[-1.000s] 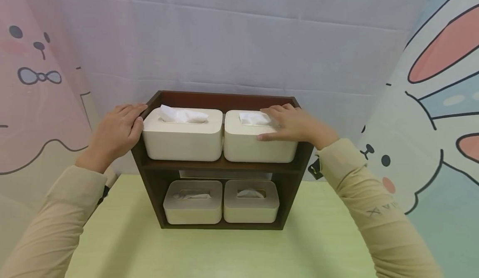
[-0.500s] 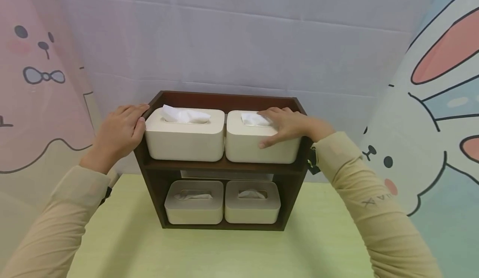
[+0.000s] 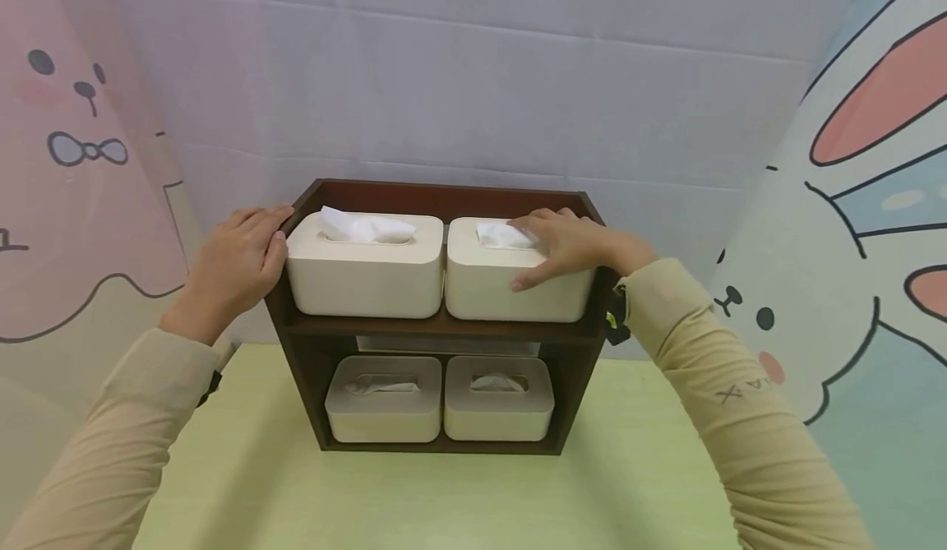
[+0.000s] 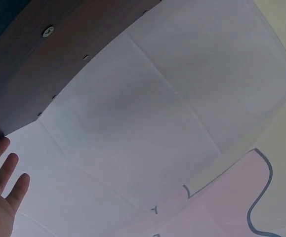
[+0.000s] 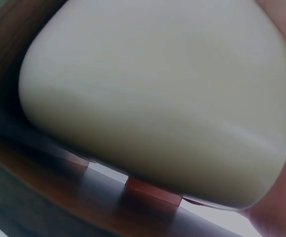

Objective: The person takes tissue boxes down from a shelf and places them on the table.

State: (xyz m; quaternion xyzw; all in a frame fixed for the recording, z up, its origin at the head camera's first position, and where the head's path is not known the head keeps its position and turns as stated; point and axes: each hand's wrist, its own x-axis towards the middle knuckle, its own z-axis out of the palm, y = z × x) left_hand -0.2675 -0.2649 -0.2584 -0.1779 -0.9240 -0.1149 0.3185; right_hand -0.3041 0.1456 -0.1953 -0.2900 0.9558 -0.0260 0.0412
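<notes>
A dark brown two-tier wooden shelf [image 3: 444,330] holds cream tissue boxes. On its upper tier, side by side, are a left tissue box [image 3: 362,288] and a right tissue box [image 3: 481,291], white tissue showing in both slots. My right hand [image 3: 577,246] spans the right box, thumb on the front face and fingers over the top toward the back. That box [image 5: 157,89] fills the right wrist view. My left hand [image 3: 229,270] rests at the shelf's upper left side edge; the left wrist view shows its fingers [image 4: 18,192] fairly straight beside the brown panel [image 4: 34,59].
Two more tissue boxes stand on the lower tier, one at left [image 3: 382,422] and one at right [image 3: 498,422]. The shelf stands on a pale yellow-green table [image 3: 436,501]. Behind hangs a plain light cloth [image 3: 459,90], with cartoon-printed curtains [image 3: 799,303] at the sides.
Since a second ago my right thumb has bent slightly down the box's front and the right wrist has shifted a little. The left hand, shelf and boxes keep their places.
</notes>
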